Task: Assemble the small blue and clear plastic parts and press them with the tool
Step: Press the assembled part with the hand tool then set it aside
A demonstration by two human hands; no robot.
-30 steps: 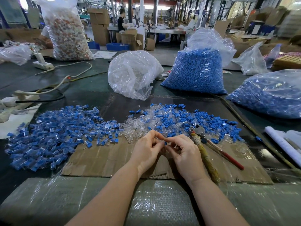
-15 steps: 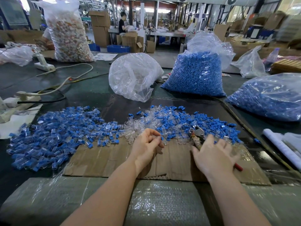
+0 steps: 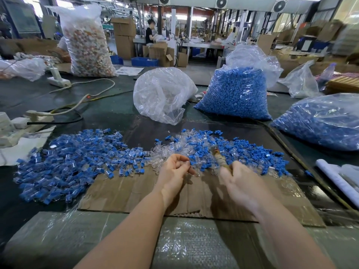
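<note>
My left hand pinches a small clear and blue part between thumb and fingers, just above the cardboard sheet. My right hand grips the wrapped handle of the pressing tool, lifted off the cardboard with its blurred head pointing up and away. Behind the hands lies a loose pile of blue and clear parts. To the left spreads a wider heap of joined blue-and-clear pieces.
A clear plastic bag and a bag of blue parts stand behind the pile; another blue bag lies at right. Power strips and cables lie at left. A white roll sits at the right edge.
My right hand left my left hand, reached right to the tool on the cardboard, gripped its handle and raised it. My left hand kept pinching the part.
</note>
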